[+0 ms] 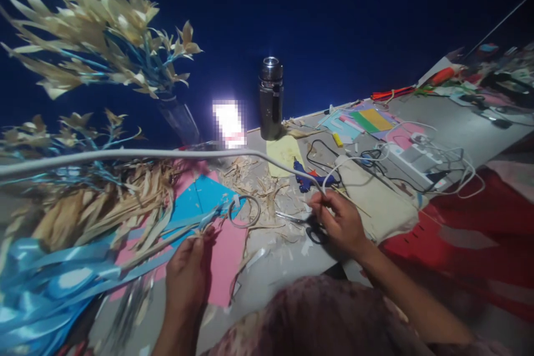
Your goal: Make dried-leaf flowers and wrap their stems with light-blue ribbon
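My left hand (pixel 187 264) is closed in a pinch over the pink sheet (pixel 227 267), on what looks like a strip of dried husk (pixel 205 230); its far end is hard to make out. Fingers of my right hand (pixel 340 222) are pinched together at a white cable (pixel 287 166), which sweeps in from the left and bends back towards the power strip. Below that hand lie scissors (pixel 315 235), partly in shadow. A blue glue gun (pixel 306 178) rests just beyond it. Between my hands is a thin tape ring (pixel 229 212), next to a bright blue sheet (pixel 200 197).
Dried-husk flowers (pixel 125 28) stand in a glass at the back left, above piled husks (pixel 67 222) and blue ribbon (pixel 45 272). A dark flask (pixel 271 105) stands at the back edge. To the right are a cloth (pixel 375 200), a power strip (pixel 411 164) with tangled cables, and red fabric (pixel 454 233).
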`<state>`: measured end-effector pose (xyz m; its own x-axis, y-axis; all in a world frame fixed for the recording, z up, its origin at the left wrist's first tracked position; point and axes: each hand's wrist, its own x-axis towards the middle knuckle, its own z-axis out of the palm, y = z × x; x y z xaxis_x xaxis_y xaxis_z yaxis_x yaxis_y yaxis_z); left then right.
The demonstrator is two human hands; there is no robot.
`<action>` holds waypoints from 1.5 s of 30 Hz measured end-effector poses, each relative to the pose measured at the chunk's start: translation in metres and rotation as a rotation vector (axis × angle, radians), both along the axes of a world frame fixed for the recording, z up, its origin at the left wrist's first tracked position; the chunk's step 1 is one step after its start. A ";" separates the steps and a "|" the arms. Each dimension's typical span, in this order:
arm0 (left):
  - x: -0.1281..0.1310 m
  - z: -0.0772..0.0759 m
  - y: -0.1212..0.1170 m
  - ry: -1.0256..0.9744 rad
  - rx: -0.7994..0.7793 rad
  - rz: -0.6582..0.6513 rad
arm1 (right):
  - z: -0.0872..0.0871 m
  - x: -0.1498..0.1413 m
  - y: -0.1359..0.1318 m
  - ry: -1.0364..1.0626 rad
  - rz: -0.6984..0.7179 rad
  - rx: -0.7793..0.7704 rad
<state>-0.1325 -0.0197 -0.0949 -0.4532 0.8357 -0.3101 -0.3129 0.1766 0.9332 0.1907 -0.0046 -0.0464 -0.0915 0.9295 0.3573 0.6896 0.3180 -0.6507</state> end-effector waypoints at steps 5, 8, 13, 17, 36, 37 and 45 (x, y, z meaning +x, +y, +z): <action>-0.003 0.019 -0.006 -0.089 0.090 0.064 | -0.010 -0.007 0.007 -0.378 0.208 -0.191; -0.014 0.039 -0.022 -0.099 0.116 0.082 | -0.019 -0.010 0.008 -0.528 0.253 -0.270; -0.044 0.061 -0.042 -0.069 0.043 0.254 | -0.023 -0.010 0.013 -0.563 0.259 -0.303; -0.065 0.070 -0.045 -0.065 0.090 0.356 | -0.014 -0.019 0.022 -0.533 0.321 -0.219; -0.087 0.064 -0.041 -0.024 0.147 0.542 | 0.007 -0.194 0.028 -0.601 1.269 0.022; -0.090 0.062 -0.041 -0.030 0.140 0.559 | 0.010 -0.191 0.032 -0.595 1.230 -0.008; -0.056 0.067 -0.021 -0.113 0.209 0.516 | 0.012 -0.235 0.101 -0.511 0.465 -0.292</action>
<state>-0.1886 -0.0411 -0.0277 -0.7928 0.5637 -0.2319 -0.4092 -0.2104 0.8878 -0.0444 0.0969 -0.0346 -0.5862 0.8051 -0.0905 0.7652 0.5135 -0.3883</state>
